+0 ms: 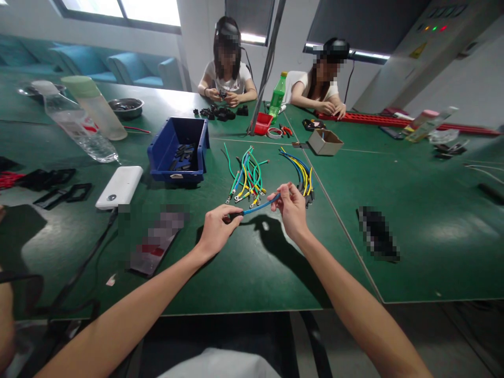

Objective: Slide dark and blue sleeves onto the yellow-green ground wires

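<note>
A short blue wire [260,205] stretches between my two hands above the green table. My left hand [219,227] pinches its left end, where a small black piece [235,214] shows between thumb and fingers. At the other end, my right hand [290,210] has its fingertips closed on the wire. Just beyond lies a loose pile of green, yellow and blue wires [248,176] with ring terminals. To its right, partly behind my right hand, a bundle of yellow and blue wires [304,170] has black pieces at its near ends.
A blue bin [179,152] with black parts stands left of the wires. A white power bank [120,187] and a blurred phone-like object [157,244] lie nearer left, a dark one [377,233] right. Bottles [81,126] stand far left. Two people [227,68] sit across the table.
</note>
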The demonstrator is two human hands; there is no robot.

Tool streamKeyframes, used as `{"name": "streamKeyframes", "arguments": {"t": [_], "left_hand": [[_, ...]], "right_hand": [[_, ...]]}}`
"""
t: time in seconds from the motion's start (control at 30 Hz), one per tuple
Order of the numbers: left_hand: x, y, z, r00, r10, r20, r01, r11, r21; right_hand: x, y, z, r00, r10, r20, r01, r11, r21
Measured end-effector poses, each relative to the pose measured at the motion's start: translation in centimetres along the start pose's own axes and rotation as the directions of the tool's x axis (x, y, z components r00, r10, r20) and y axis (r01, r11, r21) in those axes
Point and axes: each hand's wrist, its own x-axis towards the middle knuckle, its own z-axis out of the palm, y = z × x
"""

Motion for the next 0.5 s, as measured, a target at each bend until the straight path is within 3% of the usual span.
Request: {"name": "streamKeyframes", "arguments": {"t": [0.13, 0.3, 0.4, 0.5], "left_hand": [[0.1, -0.34, 0.15, 0.995, -0.089, 0.042, 0.092, 0.993, -0.076], [0.39, -0.57, 0.41, 0.969, -0.217, 0.123, 0.239, 0.946, -0.22], [0.36, -0.51, 0.39, 0.973, -0.206, 0.103, 0.225, 0.945, -0.236], [0.09, -0.26, 0.22, 0.994, -0.107, 0.036, 0.111, 0.984, -0.136]], "right_hand": [[0.33, 0.32, -0.31, 0.997, 0.075, -0.011, -0.075, 0.997, 0.033], [0.49, 0.1, -0.44, 0.998, 0.019, 0.053, -0.018, 1.0, -0.003], [0.61, 0.04, -0.49, 0.998, 0.015, 0.066, -0.014, 1.0, -0.008], [0.79, 0.2, -0.6, 0.998, 0.045, 0.048, -0.046, 0.999, 0.014]]}}
